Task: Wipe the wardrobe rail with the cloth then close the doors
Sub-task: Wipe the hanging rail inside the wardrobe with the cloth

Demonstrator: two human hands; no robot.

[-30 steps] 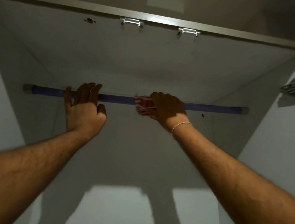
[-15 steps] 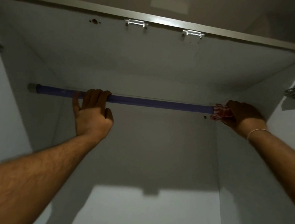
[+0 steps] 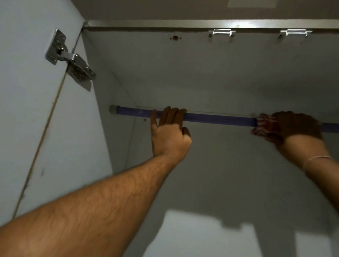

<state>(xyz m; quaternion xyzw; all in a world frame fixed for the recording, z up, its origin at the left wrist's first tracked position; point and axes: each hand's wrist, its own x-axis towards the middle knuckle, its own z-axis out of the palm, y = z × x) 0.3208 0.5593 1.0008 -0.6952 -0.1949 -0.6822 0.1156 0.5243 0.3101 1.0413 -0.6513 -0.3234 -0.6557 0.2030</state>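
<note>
White wardrobe interior, viewed from below; blue rail (image 3: pixel 218 120) spans it horizontally. Left hand (image 3: pixel 171 134) hooks its fingers over the rail near its left end. Right hand (image 3: pixel 297 131) clamps a red-and-white cloth (image 3: pixel 263 127) around the rail, further right. Hinge (image 3: pixel 70 58) above-left of the rail.

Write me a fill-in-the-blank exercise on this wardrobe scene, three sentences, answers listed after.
1. The right hand presses a red and white ____ against the rail.
2. The colour of the rail that the left hand grips is ____.
3. The metal hinge sits on the ____ door of the wardrobe.

Missing words: cloth; blue; left
</note>
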